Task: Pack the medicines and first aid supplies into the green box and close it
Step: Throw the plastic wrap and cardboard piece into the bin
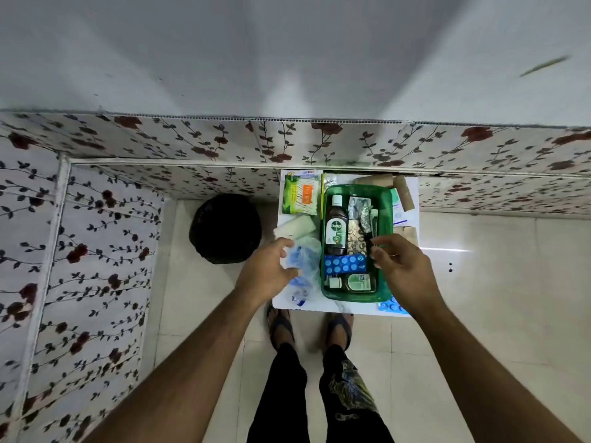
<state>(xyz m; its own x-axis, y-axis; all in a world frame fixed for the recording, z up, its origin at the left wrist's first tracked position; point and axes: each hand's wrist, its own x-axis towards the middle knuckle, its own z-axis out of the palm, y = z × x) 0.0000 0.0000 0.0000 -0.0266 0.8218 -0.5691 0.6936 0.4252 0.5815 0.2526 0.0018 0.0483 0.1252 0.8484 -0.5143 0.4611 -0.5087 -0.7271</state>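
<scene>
You are standing at a small white surface that is carrying the green box at its centre, lid off; no lid is showing in this view. By my judgement, you are roughly midway through the packing.

Already lying inside the green box: the brown Dettol bottle along the 9 o'clock wall, silver blister strips at 12 o'clock, a tan tablet strip at the centre, a blue blister pack below it, and a small green-tinted bottle at 6 o'clock.

Still waiting outside the box: the cotton-bud pack at 10 o'clock, the white bandage roll at 9 o'clock, a clear bag with blue contents at 8 o'clock, tan rolls at 1 o'clock, paper sachets at 2 o'clock, and another blue blister pack at 5 o'clock.

Your left hand is resting against the clear bag with fingers spread and curled, not yet clamped on it. Your right hand is hovering over the box's 3 o'clock wall, thumb and fingers pinched close together; whether they are gripping anything, you cannot tell from this view.

A black round bin is standing on the floor at 9 o'clock, clear of the work. Free room inside the box is shrinking, so the bulky cotton-bud pack and rolls are likely to hinder closing.
</scene>
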